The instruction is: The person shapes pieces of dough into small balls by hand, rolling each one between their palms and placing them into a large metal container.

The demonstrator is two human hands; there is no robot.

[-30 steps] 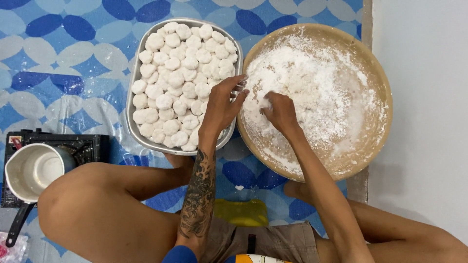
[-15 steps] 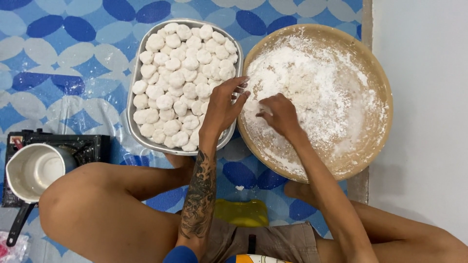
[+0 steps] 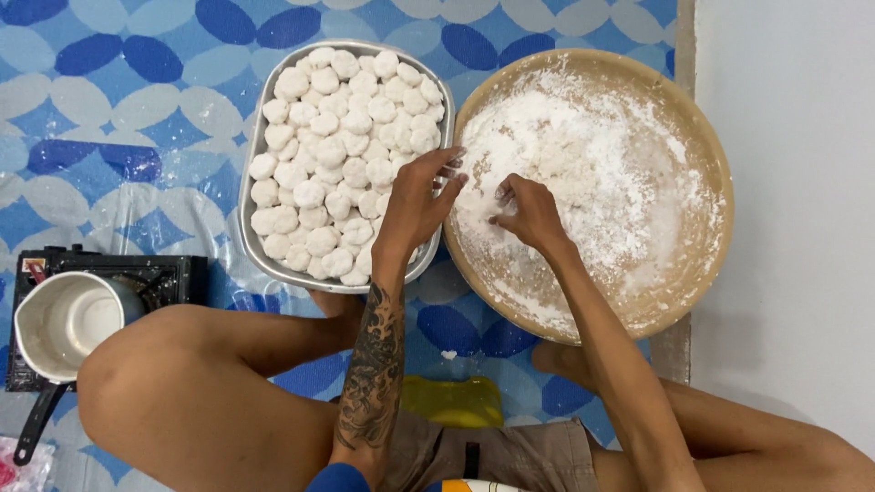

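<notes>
My left hand [image 3: 421, 199] hovers over the right edge of a metal tray [image 3: 253, 239] packed with several white floured dough balls [image 3: 339, 150]. Its fingers are spread and reach toward the round tan tray [image 3: 702, 273], and I see nothing in them. My right hand [image 3: 527, 211] rests inside that round tray, fingers curled down into the white flour [image 3: 602, 164]. The fingertips are buried in the flour, so whatever lies under them is hidden. Both hands are dusted white and sit a few centimetres apart.
I sit on a blue and white patterned mat [image 3: 109, 109] with my knees spread. A small black stove [image 3: 146, 278] with a white pot [image 3: 68, 323] stands at the left. A yellow bag [image 3: 451, 401] lies between my legs. White floor [image 3: 784, 137] runs along the right.
Both hands stay almost in place. The left fingers have spread a little toward the flour tray, and the right fingers keep working in the flour.
</notes>
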